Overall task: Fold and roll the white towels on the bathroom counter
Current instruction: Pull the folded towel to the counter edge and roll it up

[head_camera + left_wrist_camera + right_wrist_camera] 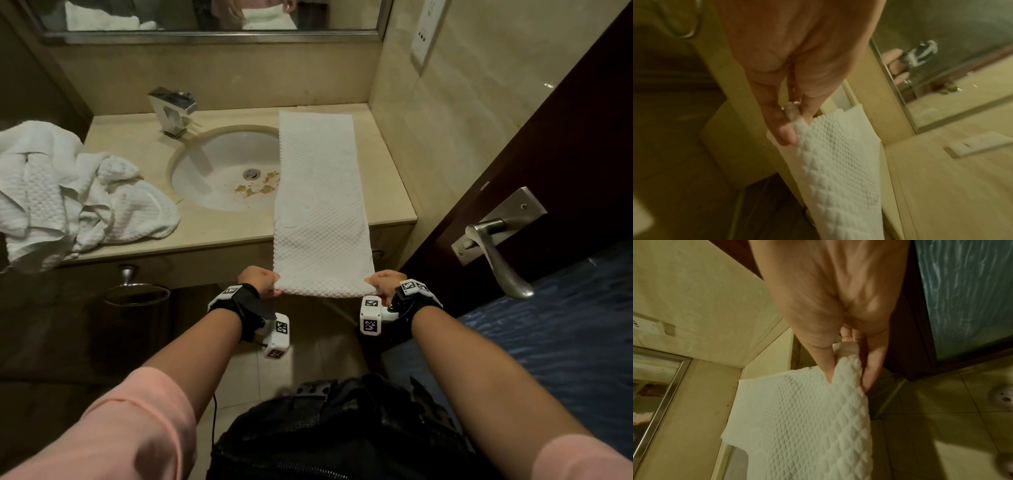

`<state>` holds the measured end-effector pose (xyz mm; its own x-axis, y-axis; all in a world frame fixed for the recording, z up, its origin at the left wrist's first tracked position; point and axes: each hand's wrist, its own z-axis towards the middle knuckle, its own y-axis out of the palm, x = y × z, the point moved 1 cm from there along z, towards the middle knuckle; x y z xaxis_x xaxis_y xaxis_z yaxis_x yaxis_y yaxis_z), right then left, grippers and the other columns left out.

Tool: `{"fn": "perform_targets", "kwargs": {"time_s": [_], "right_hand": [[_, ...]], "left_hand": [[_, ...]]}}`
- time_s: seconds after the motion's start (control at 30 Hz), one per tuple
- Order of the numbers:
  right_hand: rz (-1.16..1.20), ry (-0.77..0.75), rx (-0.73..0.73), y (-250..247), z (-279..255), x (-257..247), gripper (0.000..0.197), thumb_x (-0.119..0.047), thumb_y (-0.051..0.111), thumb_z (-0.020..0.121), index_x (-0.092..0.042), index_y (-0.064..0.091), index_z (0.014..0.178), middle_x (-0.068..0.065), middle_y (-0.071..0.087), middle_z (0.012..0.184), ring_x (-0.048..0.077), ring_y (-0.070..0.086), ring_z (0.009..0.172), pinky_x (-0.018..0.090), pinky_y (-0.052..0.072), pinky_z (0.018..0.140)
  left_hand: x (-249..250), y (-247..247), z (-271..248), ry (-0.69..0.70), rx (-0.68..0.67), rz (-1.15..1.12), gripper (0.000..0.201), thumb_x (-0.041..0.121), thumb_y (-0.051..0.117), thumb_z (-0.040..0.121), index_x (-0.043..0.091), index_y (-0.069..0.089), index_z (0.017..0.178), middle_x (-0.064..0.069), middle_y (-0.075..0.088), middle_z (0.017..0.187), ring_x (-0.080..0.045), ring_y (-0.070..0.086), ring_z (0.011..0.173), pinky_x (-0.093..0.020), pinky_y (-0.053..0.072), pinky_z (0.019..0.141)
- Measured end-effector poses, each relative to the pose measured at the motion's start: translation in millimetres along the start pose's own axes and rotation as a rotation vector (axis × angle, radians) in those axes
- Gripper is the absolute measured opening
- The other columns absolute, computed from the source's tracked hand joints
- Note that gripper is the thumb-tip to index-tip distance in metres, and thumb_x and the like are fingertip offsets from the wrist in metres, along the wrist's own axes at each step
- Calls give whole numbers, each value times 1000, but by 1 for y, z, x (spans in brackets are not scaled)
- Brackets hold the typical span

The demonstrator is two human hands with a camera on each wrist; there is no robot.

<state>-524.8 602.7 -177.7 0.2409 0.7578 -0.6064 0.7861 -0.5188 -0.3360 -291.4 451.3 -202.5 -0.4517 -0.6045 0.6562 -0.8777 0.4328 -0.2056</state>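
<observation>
A white waffle-textured towel [318, 192], folded into a long narrow strip, lies along the right side of the counter [219, 226], covers the sink's right edge and hangs past the front edge. My left hand [262, 279] pinches its near left corner [797, 129] between thumb and fingers. My right hand [385, 281] pinches the near right corner [846, 369] the same way. Both hands hold the near end taut in front of the counter, below its edge. A heap of crumpled white towels [68, 192] sits at the counter's left end.
A round sink [222, 164] with brown stains near the drain and a chrome tap [173, 109] sit mid-counter. A mirror [205, 17] hangs above. A dark door with a metal lever handle [496, 246] stands close on the right. A towel ring [137, 291] hangs under the counter.
</observation>
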Motion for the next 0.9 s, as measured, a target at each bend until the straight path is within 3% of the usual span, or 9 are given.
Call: {"fn": "perform_targets", "kwargs": {"time_s": [0.1,0.23,0.33,0.4,0.47,0.57,0.7,0.8,0.9], "right_hand": [[1,-28,-40,0,4,0,10,-7,61,91,-7,62,101,6,60,76,17,57,63,21,46,40],[122,-42,-60,4,10,3,9,-3,63,89,-1,64,97,13,61,77,22,58,60,18,47,37],[186,-8,-66,5,12,4,5,-6,66,87,-2,65,88,16,63,81,22,61,62,20,51,42],[193,-27,-105,3,14,5,18,-15,68,88,-1,64,99,14,65,92,19,63,71,17,52,47],[138,-71,-206,-2,10,4,26,-18,72,85,-1,63,103,11,64,94,16,62,75,16,52,53],[-59,-128,-258,-9,14,6,38,-8,81,73,-7,64,107,9,64,98,19,63,85,27,53,72],[-177,-190,-184,-11,20,8,57,-11,85,67,-7,62,118,11,63,115,26,59,109,40,48,99],[-222,-218,-165,-12,20,5,59,-26,86,66,-8,63,118,10,66,114,24,61,106,41,49,99],[-270,-215,-141,-10,13,-6,43,-36,77,77,-12,64,111,5,67,100,18,62,88,31,52,77]], "left_hand": [[-2,-9,-1,142,-85,204,8,13,72,83,5,69,84,-16,67,103,-14,64,67,-22,56,63],[-7,-21,1,292,-54,489,46,29,87,65,21,70,107,2,65,100,-14,60,96,-24,48,88],[-10,-22,-2,370,-18,406,37,30,83,70,20,72,104,2,67,96,-11,62,85,-14,48,69],[-12,-21,-5,352,-58,292,30,23,79,76,14,70,103,-3,67,95,-9,63,77,-8,49,54],[-13,-20,-5,303,-91,176,25,17,75,80,11,67,103,-7,65,99,-16,66,82,-17,56,57],[-11,-16,-2,251,-139,97,23,17,71,83,8,62,103,-16,63,108,-31,67,94,-34,61,66],[-1,-8,-4,162,-192,71,18,20,63,90,5,53,88,-17,59,94,-35,67,76,-29,59,54],[3,-3,-3,91,-172,4,27,20,61,92,9,45,73,-9,49,80,-31,63,75,-34,60,59],[2,-2,4,30,-191,-112,26,21,59,93,-4,52,96,-16,53,104,-31,59,97,-34,60,61]]}}
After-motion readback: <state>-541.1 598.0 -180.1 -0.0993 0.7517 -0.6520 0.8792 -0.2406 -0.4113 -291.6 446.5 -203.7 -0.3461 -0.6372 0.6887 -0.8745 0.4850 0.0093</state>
